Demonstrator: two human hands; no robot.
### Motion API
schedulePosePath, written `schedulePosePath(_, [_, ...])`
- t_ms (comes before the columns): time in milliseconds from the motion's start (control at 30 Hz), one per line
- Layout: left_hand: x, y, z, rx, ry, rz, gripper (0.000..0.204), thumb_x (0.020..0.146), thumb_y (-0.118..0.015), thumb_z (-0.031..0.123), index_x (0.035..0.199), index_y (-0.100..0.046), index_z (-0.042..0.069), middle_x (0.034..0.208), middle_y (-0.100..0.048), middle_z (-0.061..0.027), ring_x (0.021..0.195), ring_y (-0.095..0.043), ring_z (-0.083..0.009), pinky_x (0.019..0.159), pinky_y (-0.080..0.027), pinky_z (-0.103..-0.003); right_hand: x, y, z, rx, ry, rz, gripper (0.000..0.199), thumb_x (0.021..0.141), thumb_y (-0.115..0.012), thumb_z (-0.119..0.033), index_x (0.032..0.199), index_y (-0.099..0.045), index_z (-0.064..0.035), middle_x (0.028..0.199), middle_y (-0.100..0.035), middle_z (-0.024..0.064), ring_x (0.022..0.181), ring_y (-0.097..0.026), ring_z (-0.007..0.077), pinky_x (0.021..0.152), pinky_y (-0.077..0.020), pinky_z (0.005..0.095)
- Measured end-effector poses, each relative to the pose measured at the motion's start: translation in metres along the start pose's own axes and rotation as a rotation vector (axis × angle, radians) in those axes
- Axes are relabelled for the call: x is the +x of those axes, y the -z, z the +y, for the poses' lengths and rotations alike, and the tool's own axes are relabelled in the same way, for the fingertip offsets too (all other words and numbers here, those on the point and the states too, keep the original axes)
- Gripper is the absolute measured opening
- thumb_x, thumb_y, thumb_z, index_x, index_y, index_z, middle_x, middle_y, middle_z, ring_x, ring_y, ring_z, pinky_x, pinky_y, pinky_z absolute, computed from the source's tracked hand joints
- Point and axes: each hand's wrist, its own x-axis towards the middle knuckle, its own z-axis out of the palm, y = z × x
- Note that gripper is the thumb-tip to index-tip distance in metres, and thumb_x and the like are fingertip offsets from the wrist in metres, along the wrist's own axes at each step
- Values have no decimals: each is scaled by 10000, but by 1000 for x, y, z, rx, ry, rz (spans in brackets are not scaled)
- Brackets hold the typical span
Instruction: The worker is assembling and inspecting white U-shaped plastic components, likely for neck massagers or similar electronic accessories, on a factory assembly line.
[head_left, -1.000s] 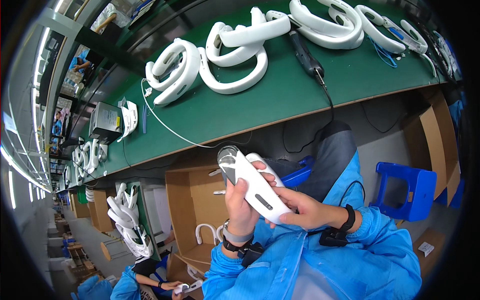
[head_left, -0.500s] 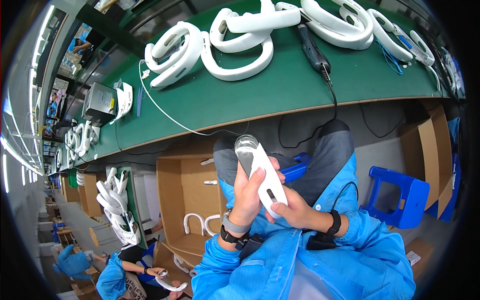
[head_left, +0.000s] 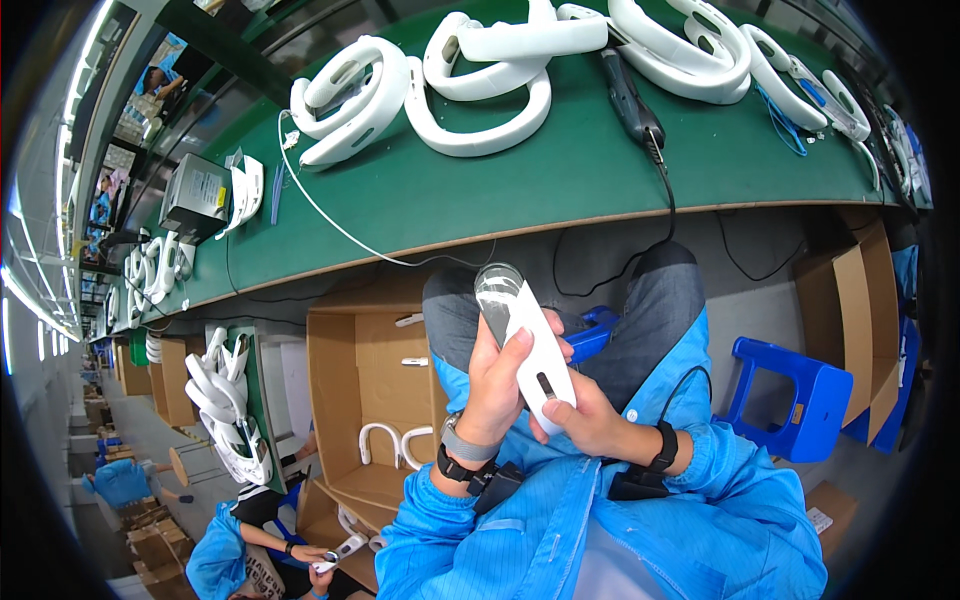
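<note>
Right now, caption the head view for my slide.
Left hand and right hand hold a white plastic part above the lap, below the green workbench.

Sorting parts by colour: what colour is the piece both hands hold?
White, with a clear rounded end; head view.

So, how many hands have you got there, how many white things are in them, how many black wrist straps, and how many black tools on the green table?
Hands: 2, left hand and right hand
White piece, held by both: 1
Black wrist straps: 2
Black corded tool on green table: 1
Total: 6
</note>
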Motion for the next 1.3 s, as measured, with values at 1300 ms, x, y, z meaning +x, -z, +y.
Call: schedulePosePath(1300, [-15,79,22,-349,-171,27,465,959,-431,532,1093,-530,99,749,-472,-34,614,-474,-141,545,-447,-309,-7,75,-26,-31,88,65,641,931,-586,-177,1466,-274,-13,1218,-576,185,1070,-618,246,940,-487,371])
